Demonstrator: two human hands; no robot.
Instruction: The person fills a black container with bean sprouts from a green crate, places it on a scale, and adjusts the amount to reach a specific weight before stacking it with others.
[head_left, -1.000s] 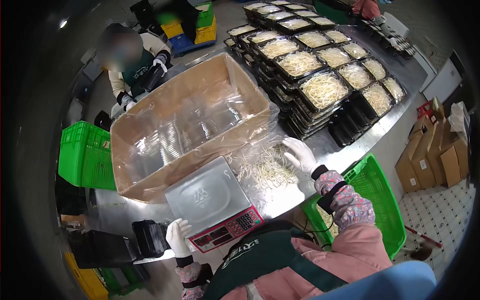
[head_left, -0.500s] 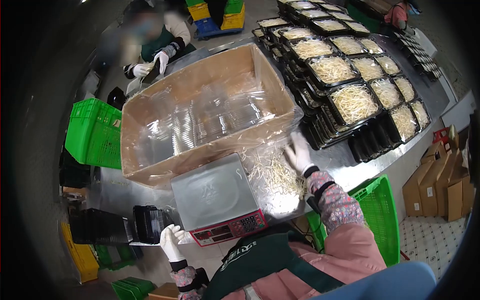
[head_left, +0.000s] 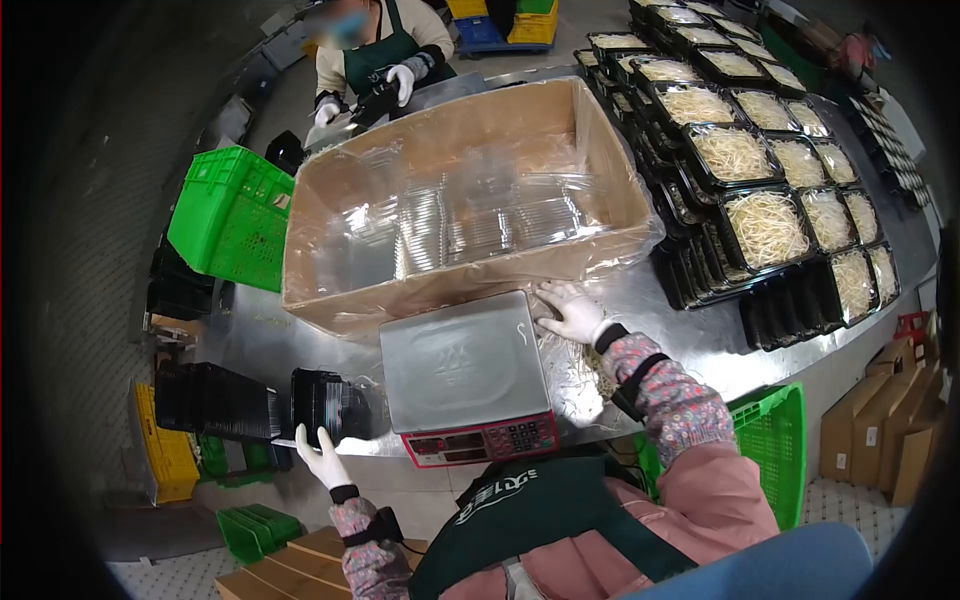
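Note:
My right hand, in a white glove, lies with its fingers apart at the right edge of the scale, over the top of the loose pile of bean sprouts. My left hand, also gloved, is at the table's front edge with fingers spread and nothing in them. Just above it stands a short stack of black trays, beside a longer black stack. Behind the scale sits a cardboard box lined with plastic and holding clear lids.
Stacked trays of sprouts fill the table's right side. A green crate stands at the left, another below the right edge. Across the table, a gloved co-worker handles a black tray. Cardboard boxes stand at the right.
My right hand has moved left over the sprouts to the scale's edge. My left hand has opened wider, closer to the short black stack. The view has shifted, and the co-worker shows more fully.

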